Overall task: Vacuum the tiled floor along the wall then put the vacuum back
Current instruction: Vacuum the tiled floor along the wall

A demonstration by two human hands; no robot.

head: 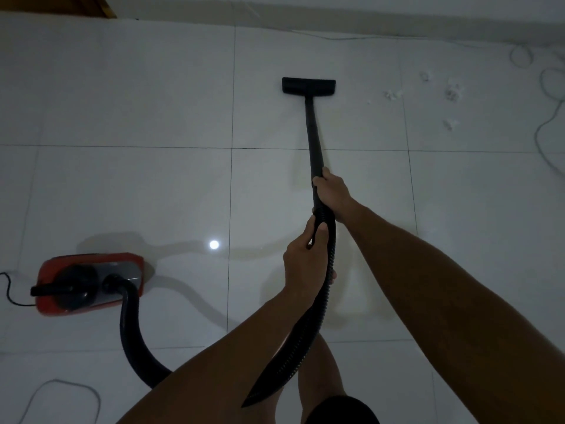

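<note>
- Gripping one wand (312, 139): right hand (331, 189) up top, left hand (302, 261) on the hose (305, 338)
- one nozzle (308, 86) at 12 o'clock, near wall (397, 10)
- one red vacuum (91, 283) at 8 o'clock
- four fluff bits (451, 93) at 2 o'clock

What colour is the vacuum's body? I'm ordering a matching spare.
Red, with a grey and black top; the vacuum body shows in the head view, lower left.

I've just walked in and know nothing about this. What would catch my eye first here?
Probably the long black vacuum wand running up the middle, gripped by the right hand with the left hand below it on the ribbed hose. Next, the red vacuum body at lower left, and white scraps of litter at upper right near the wall.
</note>
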